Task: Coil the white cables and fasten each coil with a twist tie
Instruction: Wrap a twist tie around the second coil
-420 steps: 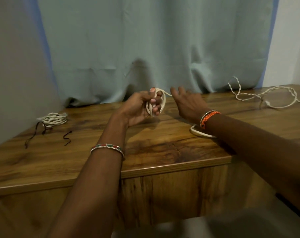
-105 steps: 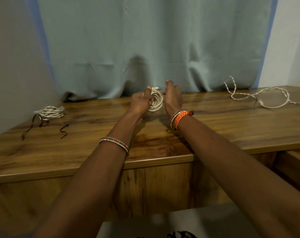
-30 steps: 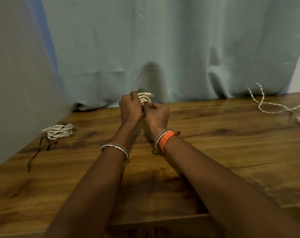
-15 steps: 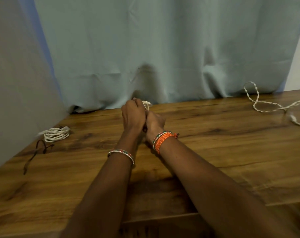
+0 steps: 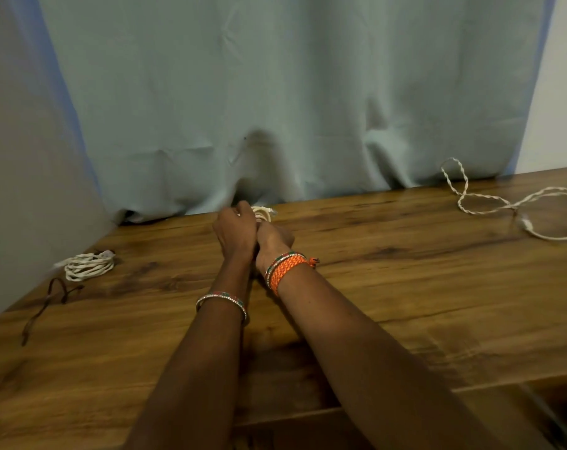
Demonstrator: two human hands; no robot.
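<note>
My left hand point(image 5: 236, 234) and my right hand point(image 5: 273, 239) are pressed together over the middle of the wooden table point(image 5: 389, 287), both curled around a small coil of white cable point(image 5: 262, 214). Only the coil's top edge shows above the knuckles; the rest is hidden behind the hands. Whether a twist tie is between the fingers cannot be seen. A finished white coil point(image 5: 89, 264) lies at the table's left. A loose twisted white cable point(image 5: 490, 203) sprawls at the far right.
Dark twist ties point(image 5: 50, 298) lie on the table just in front of the left coil. A pale blue curtain point(image 5: 292, 102) hangs along the table's back edge. A grey wall closes the left side. The table's front edge runs near the bottom.
Over the last fourteen seconds the cable went from a few loops to a full coil. In the last second the hands closed together around it; the view shifted slightly.
</note>
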